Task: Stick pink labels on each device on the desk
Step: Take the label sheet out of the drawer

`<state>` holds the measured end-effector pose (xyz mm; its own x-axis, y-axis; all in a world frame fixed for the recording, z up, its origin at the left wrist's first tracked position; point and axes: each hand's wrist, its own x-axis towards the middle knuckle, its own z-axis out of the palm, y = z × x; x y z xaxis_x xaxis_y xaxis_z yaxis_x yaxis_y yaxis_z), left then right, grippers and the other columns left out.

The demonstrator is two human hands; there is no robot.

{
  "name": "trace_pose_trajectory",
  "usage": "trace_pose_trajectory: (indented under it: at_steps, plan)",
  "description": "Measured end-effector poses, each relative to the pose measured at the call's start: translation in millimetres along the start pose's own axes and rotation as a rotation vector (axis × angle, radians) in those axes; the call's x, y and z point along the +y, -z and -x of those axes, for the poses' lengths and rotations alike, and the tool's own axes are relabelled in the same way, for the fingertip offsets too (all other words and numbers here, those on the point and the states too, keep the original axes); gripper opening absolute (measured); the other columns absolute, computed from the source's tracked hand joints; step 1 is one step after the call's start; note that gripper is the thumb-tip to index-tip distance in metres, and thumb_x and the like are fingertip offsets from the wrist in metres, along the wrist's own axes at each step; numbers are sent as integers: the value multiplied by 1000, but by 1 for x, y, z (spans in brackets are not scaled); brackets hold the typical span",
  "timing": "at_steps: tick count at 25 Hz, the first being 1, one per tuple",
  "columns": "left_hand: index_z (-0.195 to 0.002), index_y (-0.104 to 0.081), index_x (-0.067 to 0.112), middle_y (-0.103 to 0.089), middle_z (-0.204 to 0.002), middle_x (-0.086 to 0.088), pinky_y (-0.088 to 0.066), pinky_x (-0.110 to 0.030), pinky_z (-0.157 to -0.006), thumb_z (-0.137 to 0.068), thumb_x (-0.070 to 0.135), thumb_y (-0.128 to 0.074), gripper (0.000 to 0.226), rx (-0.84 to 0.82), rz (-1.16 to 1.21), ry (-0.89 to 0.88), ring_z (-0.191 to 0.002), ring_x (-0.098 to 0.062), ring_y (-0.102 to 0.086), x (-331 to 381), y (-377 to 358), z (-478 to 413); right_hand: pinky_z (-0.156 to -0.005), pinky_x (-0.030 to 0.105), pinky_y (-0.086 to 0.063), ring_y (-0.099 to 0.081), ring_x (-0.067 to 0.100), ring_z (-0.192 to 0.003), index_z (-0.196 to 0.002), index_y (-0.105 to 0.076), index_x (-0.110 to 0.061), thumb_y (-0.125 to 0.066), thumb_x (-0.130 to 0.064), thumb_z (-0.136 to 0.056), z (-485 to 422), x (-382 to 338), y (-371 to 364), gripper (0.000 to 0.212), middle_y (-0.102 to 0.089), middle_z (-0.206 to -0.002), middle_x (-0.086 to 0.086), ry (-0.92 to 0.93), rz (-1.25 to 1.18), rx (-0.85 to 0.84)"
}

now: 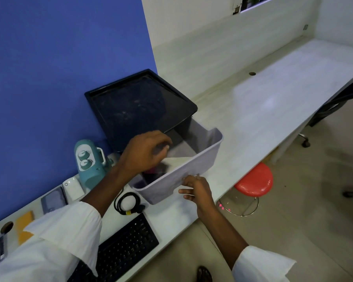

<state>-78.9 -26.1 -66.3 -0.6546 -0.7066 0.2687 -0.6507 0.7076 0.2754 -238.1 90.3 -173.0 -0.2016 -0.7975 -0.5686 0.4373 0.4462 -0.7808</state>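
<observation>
Grey drawer (192, 165) sits pulled out: right hand (198, 190) pinches its front, left hand (145, 153) curls inside, hold unclear. Keep it steady fetching labels; the keyboard (126, 247) waits on the tabletop (253, 110).

Wall (49, 58) was blue; desk (263, 102) white; drawer (192, 171) pale lilac-grey; its case (139, 102) black; keyboard (128, 247) black; stool (255, 181) red; gadget (92, 171) teal with a white panel; 2 sleeves (69, 226) white.

Matt grey plastic drawer (194, 167) (finely textured); glossy pale desk (273, 102).
</observation>
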Motion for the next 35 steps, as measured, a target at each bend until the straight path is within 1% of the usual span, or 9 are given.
trace_pose_trajectory:
  at_steps: [2,5,9,13,22,26,29,31,35]
  plan:
    - [-110,-65,27,-69,-102,7,-53,-25,-75,-86,37,-64,25,-303,-21,66,-85,-5,-61,2,-23,-9,-59,26,-53,-73,27,-81,-113,-62,-9,-62,-19,-90,-1,1,1,24,-73,-102,11,-13,-12,4]
    - [-121,-57,21,-65,-118,-5,-53,-35,-86,-90,34,-63,35,-625,-98,254,-101,-19,-62,-10,-59,-25,-66,29,-54,-74,28,-86,-115,-59,-12,-62,-21,-93,-3,2,2,25,-72,-108,10,-30,-5,5]
    - [-132,-44,13,-48,-135,-15,-47,-46,-99,-89,20,-63,48,-770,-243,262,-119,-34,-53,-5,-87,-53,-69,31,-55,-74,29,-87,-117,-56,-10,-64,-23,-91,-7,3,1,30,-72,-109,10,-43,-19,11]
    - [-134,-37,9,-39,-137,-21,-46,-45,-100,-91,24,-61,51,-816,-362,286,-123,-39,-46,-2,-113,-72,-69,32,-55,-74,31,-85,-112,-57,-10,-65,-22,-90,-7,4,1,27,-71,-107,10,-63,-50,12]
    - [-122,-46,7,-62,-112,-16,-54,-41,-87,-87,20,-66,42,-803,-308,321,-101,-32,-63,-5,-126,-74,-70,31,-55,-74,30,-87,-109,-56,-13,-64,-23,-90,-3,4,-1,23,-71,-107,10,-68,-80,13]
    - [-90,-62,12,-70,-99,-12,-55,-35,-79,-88,15,-62,4,-779,-168,346,-90,-28,-67,-5,-110,-70,-72,32,-57,-74,29,-86,-106,-59,-15,-66,-23,-90,-1,1,-3,19,-71,-106,9,-35,-45,8]
    - [-79,-63,20,-72,-88,-6,-56,-34,-71,-80,21,-70,7,-612,-59,308,-84,-25,-68,2,-78,-63,-70,30,-57,-74,28,-87,-108,-57,-15,-70,-26,-87,1,-1,-5,26,-70,-108,10,-20,-37,3]
    - [-82,-65,24,-70,-85,2,-55,-33,-67,-76,32,-76,15,-447,-36,269,-80,-20,-67,10,-50,-52,-69,29,-57,-74,26,-87,-113,-54,-17,-74,-28,-84,5,-1,-8,37,-68,-109,8,-13,-45,9]
    - [-115,-67,24,-72,-106,5,-50,-28,-71,-71,43,-80,50,-168,-45,266,-93,-16,-67,26,16,-23,-69,29,-60,-73,27,-88,-116,-47,-22,-78,-30,-82,13,-5,-23,47,-65,-105,6,41,-84,2]
